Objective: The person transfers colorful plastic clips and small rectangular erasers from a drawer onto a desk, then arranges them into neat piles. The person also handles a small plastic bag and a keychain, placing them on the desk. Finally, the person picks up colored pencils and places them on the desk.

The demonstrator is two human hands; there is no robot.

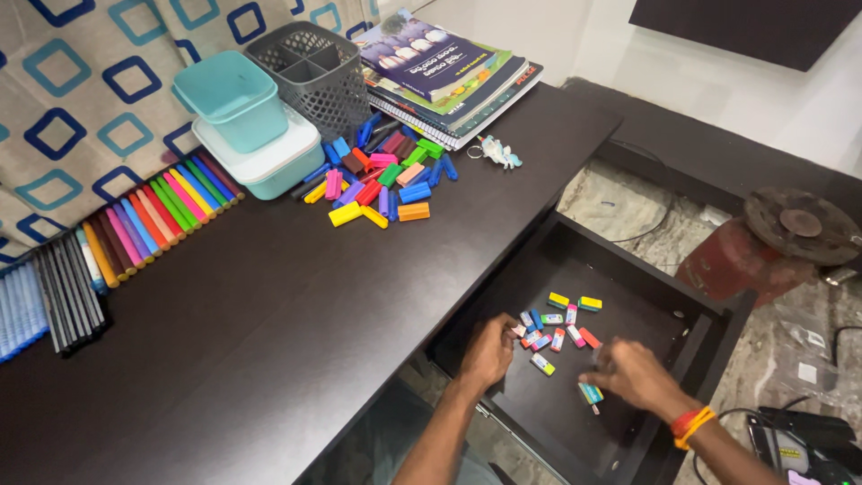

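We see the erasers (554, 328), small and many-coloured, scattered on the floor of an open dark drawer (628, 296) that is pulled out from under the desk (269, 314). Most lie in a loose cluster near the drawer's middle, a few just apart toward the back.

Our left hand (489, 350) reaches in from the drawer's near edge, its fingers touching the left side of the cluster; whether they pinch an eraser we cannot tell. Our right hand (633, 373) is curled low over the drawer floor, and a blue-green eraser pokes out from under it at the near side, so it seems to grasp that one, though the fingers hide the hold. An orange and red band (691, 424) circles the right wrist.

Up on the desk lies a heap of coloured blocks (382, 180), and left of it a row of markers (157, 216), then dark pens (67, 296) at the edge. Behind the heap stand a teal tub (235, 99) on a pale lidded box (269, 162), a grey mesh basket (314, 72) and a stack of books (449, 72), with a small figurine (498, 153) just in front of the books. Right of the drawer, on the stone floor, stands a red metal thing (763, 247) with a round top.
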